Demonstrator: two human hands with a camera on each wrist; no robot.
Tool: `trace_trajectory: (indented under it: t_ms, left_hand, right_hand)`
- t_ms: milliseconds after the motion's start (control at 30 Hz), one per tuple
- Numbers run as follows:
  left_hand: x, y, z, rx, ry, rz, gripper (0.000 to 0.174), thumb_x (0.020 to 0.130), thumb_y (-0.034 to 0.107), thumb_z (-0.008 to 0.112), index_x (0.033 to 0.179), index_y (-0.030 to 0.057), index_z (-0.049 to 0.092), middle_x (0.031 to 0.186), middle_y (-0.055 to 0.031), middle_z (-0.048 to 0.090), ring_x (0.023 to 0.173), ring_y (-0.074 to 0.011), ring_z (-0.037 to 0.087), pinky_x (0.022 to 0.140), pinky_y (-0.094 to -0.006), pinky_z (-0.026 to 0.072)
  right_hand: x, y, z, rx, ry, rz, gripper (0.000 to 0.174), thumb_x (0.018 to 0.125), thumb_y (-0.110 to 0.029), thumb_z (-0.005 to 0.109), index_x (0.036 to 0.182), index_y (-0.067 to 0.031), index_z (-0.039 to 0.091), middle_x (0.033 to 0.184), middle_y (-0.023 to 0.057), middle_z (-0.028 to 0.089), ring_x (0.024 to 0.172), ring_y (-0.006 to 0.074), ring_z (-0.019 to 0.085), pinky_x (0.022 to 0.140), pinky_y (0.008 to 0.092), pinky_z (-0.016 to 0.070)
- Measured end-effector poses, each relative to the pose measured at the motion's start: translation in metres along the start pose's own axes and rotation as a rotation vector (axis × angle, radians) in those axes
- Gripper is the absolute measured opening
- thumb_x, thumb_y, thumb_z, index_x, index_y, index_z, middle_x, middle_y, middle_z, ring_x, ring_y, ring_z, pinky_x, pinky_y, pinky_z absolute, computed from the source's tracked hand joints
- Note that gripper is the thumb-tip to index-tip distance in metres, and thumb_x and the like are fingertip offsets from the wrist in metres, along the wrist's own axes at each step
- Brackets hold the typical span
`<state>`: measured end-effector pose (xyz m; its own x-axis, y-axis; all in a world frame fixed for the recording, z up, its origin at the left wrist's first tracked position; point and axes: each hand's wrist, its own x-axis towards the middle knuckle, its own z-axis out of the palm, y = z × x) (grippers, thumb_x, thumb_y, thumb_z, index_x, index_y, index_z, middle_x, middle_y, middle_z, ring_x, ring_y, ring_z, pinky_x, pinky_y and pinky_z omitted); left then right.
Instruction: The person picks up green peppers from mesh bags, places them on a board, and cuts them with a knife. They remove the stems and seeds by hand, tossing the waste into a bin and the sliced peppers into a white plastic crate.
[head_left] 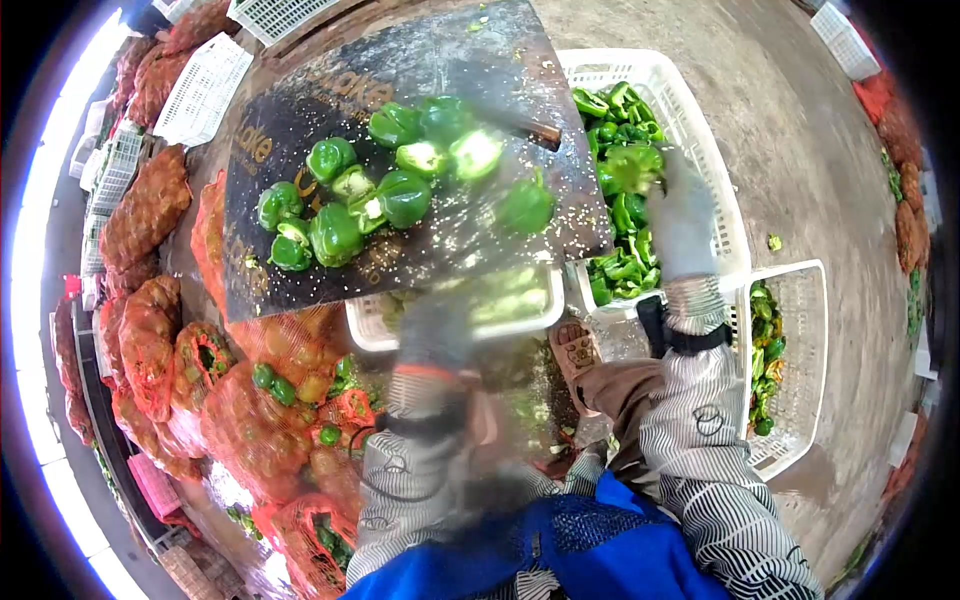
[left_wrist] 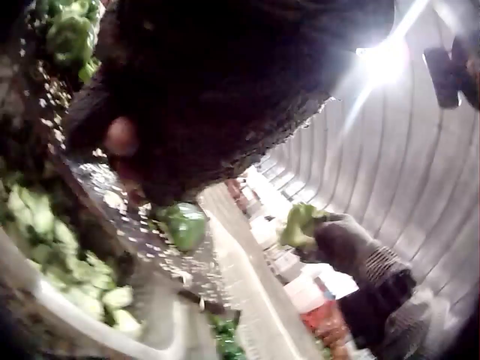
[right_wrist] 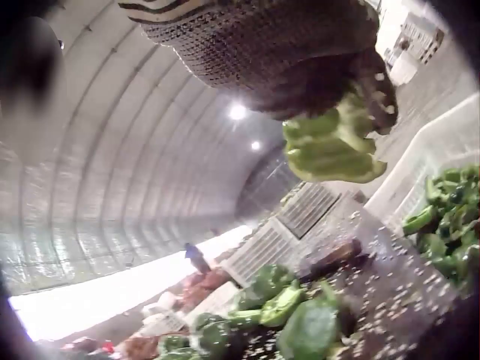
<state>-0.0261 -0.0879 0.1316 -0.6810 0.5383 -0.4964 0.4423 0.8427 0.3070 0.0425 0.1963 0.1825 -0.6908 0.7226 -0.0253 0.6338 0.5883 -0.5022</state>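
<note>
My gloved right hand (head_left: pixel 688 215) grips an opened green bell pepper (right_wrist: pixel 334 146) over a white crate (head_left: pixel 690 110) of cut green peppers. Motion blurs my gloved left hand (head_left: pixel 435 330), which is at the board's near edge, above a white basket (head_left: pixel 520 322) of pale green pieces. Dark glove fills much of the left wrist view, and I cannot tell whether the fingers hold anything. On the dark board (head_left: pixel 330 110), several bell peppers (head_left: pixel 335 235) sit in a cluster, some showing pale cut faces. A single pepper (head_left: pixel 525 207) lies to the right, near a knife's wooden handle (head_left: pixel 540 132).
Red mesh sacks (head_left: pixel 255 420) are piled on the left, with loose peppers (head_left: pixel 275 383) among them. Another white crate (head_left: pixel 800 350) with pepper pieces stands at the right. Pale bits (head_left: pixel 470 230) speckle the board. A sandalled foot (head_left: pixel 575 355) is below the board.
</note>
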Motion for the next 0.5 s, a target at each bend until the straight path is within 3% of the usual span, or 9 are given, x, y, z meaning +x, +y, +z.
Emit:
trace_trajectory:
  t_ms: [33,67,133,200,267,333,400,467,500]
  left_hand:
    - [-0.002,-0.013,0.001,0.157,0.009,0.027,0.043,0.093,0.033,0.053,0.129,0.0102,0.055,0.128,-0.0197,0.058,0.119,-0.0313,0.056,0.102,-0.0450,0.0431]
    - [-0.006,-0.021,0.003,0.147,0.019,-0.050,0.049,0.092,0.033,0.055,0.136,0.0110,0.050,0.132,-0.0197,0.056,0.122,-0.0324,0.054,0.103,-0.0434,0.0422]
    - [-0.001,0.004,-0.028,0.040,-0.035,-0.249,0.052,0.092,0.033,0.056,0.136,0.0076,0.049,0.134,-0.0200,0.055,0.124,-0.0339,0.052,0.105,-0.0429,0.0404]
    - [0.006,-0.003,-0.012,-0.090,0.079,-0.145,0.053,0.091,0.033,0.057,0.136,0.0053,0.049,0.132,-0.0201,0.056,0.123,-0.0332,0.053,0.105,-0.0424,0.0408]
    - [0.007,-0.001,-0.007,-0.218,0.193,-0.043,0.054,0.091,0.033,0.058,0.136,0.0030,0.049,0.131,-0.0201,0.057,0.123,-0.0326,0.054,0.105,-0.0419,0.0413]
    - [0.004,0.019,-0.018,-0.681,0.172,0.040,0.053,0.092,0.032,0.060,0.132,-0.0010,0.051,0.125,-0.0193,0.061,0.120,-0.0303,0.055,0.103,-0.0406,0.0433]
    - [0.028,-0.009,0.025,-0.781,0.169,0.129,0.052,0.095,0.028,0.057,0.138,0.0012,0.045,0.129,-0.0183,0.057,0.118,-0.0267,0.057,0.104,-0.0355,0.0435]
    - [0.062,-0.042,0.076,-1.436,0.116,0.161,0.053,0.098,0.026,0.054,0.143,0.0042,0.037,0.138,-0.0168,0.049,0.115,-0.0251,0.059,0.101,-0.0334,0.0477]
    - [0.061,-0.038,0.068,-1.434,0.122,0.162,0.053,0.098,0.026,0.054,0.143,0.0042,0.037,0.138,-0.0168,0.049,0.115,-0.0251,0.059,0.101,-0.0334,0.0477]
  right_hand:
    - [0.003,0.012,0.007,-0.003,-0.003,0.003,0.044,0.084,-0.010,0.063,0.127,-0.0077,0.053,0.112,0.0171,0.064,0.106,0.0296,0.061,0.090,0.0455,0.0483]
    - [0.004,0.024,0.020,-0.274,0.091,-0.089,0.048,0.084,-0.012,0.064,0.129,-0.0061,0.051,0.113,0.0164,0.063,0.108,0.0282,0.060,0.091,0.0444,0.0481]
    - [0.005,0.030,0.042,-0.562,0.163,-0.307,0.061,0.083,-0.018,0.066,0.139,-0.0062,0.043,0.110,0.0165,0.064,0.108,0.0279,0.061,0.093,0.0418,0.0479]
    - [0.013,0.019,0.070,-0.170,-0.125,-0.370,0.060,0.083,-0.017,0.065,0.138,-0.0062,0.044,0.111,0.0186,0.063,0.108,0.0300,0.060,0.092,0.0408,0.0476]
    - [0.011,-0.004,0.093,-0.034,-0.320,-0.284,0.054,0.084,-0.023,0.065,0.133,-0.0082,0.047,0.119,0.0237,0.058,0.108,0.0392,0.057,0.092,0.0446,0.0448]
    - [0.001,-0.021,0.107,0.032,-0.366,-0.347,0.052,0.084,-0.022,0.065,0.129,-0.0031,0.047,0.112,0.0235,0.061,0.104,0.0402,0.059,0.092,0.0450,0.0454]
    - [-0.015,-0.022,0.125,-0.008,-0.404,-0.417,0.052,0.083,-0.021,0.066,0.127,-0.0019,0.047,0.107,0.0228,0.062,0.104,0.0379,0.060,0.092,0.0429,0.0469]
    - [-0.039,-0.035,0.130,-0.380,-0.203,-0.622,0.050,0.082,-0.021,0.068,0.123,-0.0015,0.048,0.105,0.0214,0.062,0.102,0.0338,0.062,0.092,0.0404,0.0486]
    - [-0.045,-0.036,0.144,-0.275,-0.219,-0.544,0.044,0.079,-0.022,0.072,0.114,-0.0031,0.053,0.104,0.0190,0.062,0.102,0.0298,0.062,0.092,0.0394,0.0493]
